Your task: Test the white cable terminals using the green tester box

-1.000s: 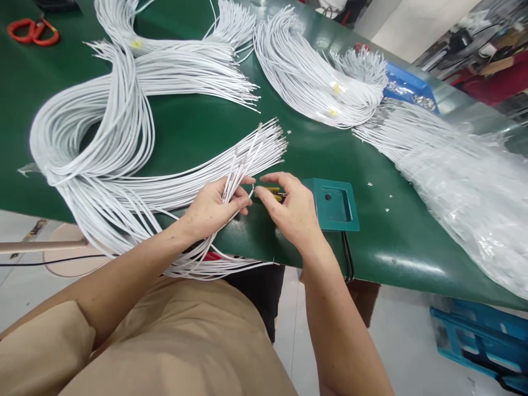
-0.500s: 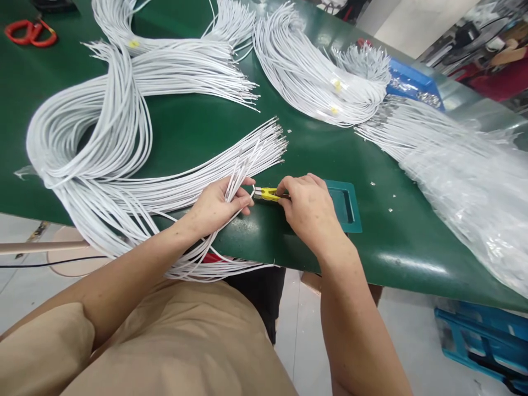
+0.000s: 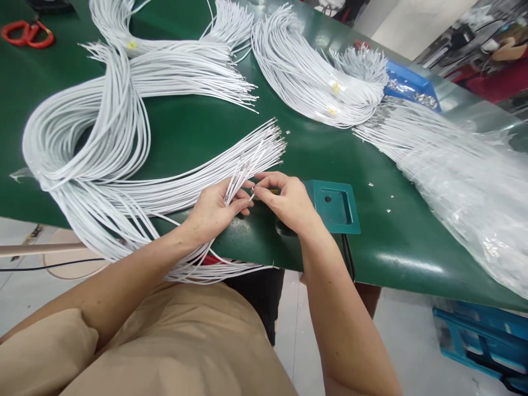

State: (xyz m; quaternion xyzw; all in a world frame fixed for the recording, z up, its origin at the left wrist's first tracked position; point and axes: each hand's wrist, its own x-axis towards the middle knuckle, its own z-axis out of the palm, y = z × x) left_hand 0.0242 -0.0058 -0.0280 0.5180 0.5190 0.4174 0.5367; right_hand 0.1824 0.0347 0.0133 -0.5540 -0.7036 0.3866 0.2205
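Note:
My left hand (image 3: 214, 212) is closed around several white wires (image 3: 243, 168), their ends sticking up past the fingers. One wire's end comes out between thumb and fingertips toward the right. There my right hand (image 3: 286, 201) pinches this wire end, thumb and forefinger together, the two hands almost touching. Something small and metallic shows at the pinch, too small to name. Behind the right fingers a bit of a yellow tool (image 3: 270, 194) shows, mostly hidden. A large bundle of white wires with metal ends (image 3: 198, 181) lies just beyond my left hand.
A teal tray-like fixture (image 3: 353, 209) sits right of my right hand on the green table (image 3: 391, 242). Further wire bundles (image 3: 305, 71) lie behind, some in clear plastic (image 3: 466, 181). A blue bin (image 3: 412, 82) holds small metal parts. Red-handled scissors (image 3: 28, 34) lie far left.
My right hand has shifted left to the wire end at my left fingertips. The yellow tool, plainly visible before, is now mostly hidden. My left hand keeps its hold.

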